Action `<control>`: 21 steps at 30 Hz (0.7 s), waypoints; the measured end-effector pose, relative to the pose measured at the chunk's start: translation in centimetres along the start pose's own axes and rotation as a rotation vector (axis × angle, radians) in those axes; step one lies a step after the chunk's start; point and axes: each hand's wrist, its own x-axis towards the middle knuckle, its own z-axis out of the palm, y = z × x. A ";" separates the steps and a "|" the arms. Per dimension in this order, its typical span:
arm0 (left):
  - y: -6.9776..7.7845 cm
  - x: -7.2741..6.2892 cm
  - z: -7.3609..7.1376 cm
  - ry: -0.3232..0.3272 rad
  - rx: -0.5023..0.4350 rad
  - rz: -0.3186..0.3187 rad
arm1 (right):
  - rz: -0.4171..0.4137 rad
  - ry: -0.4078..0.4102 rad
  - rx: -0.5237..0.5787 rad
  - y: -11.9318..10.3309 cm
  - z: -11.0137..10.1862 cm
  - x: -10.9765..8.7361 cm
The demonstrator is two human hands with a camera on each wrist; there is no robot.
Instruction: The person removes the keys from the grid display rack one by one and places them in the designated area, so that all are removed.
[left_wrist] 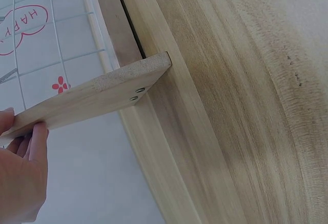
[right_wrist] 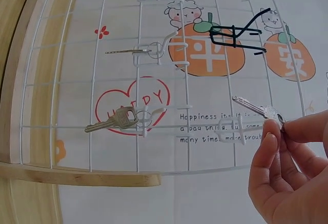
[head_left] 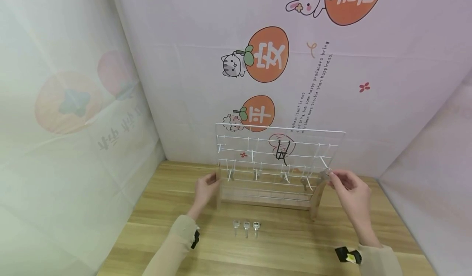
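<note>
A white wire grid rack [right_wrist: 138, 170] with wooden side posts stands on the table. My left hand [head_left: 204, 190] grips the left wooden post [left_wrist: 102, 93], thumb on one side and fingers on the other. My right hand [head_left: 352, 192] pinches a silver key [right_wrist: 256, 107] by its head end, blade pointing away from the fingers. That key is in front of the grid's right side, near a white hook [right_wrist: 234, 129]; whether they touch I cannot tell. Several keys, one being a brass-toned key [right_wrist: 115, 120], hang by rings from the lower row of hooks.
Three loose keys [head_left: 246, 226] lie in a row on the wooden table [head_left: 280, 251] before the rack. A black hook [head_left: 282, 153] hangs on the upper grid among white ones. Printed cloth [head_left: 191, 75] forms walls behind and at both sides.
</note>
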 end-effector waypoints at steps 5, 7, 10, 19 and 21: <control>0.0 0.0 0.1 -0.004 0.005 -0.001 | -0.016 0.005 0.007 -0.3 -0.1 -0.3; 0.1 0.0 0.1 -0.006 0.003 0.001 | -0.019 0.004 0.004 -0.3 -0.2 -0.4; 0.1 0.0 0.1 -0.002 0.001 0.004 | -0.019 -0.012 -0.022 -0.3 -0.3 -0.7; 0.0 0.0 0.0 -0.008 -0.011 -0.003 | -0.045 -0.085 -0.041 0.0 0.2 -1.6; 0.0 0.0 0.0 -0.010 -0.009 0.001 | -0.045 -0.104 -0.044 0.1 0.4 -1.7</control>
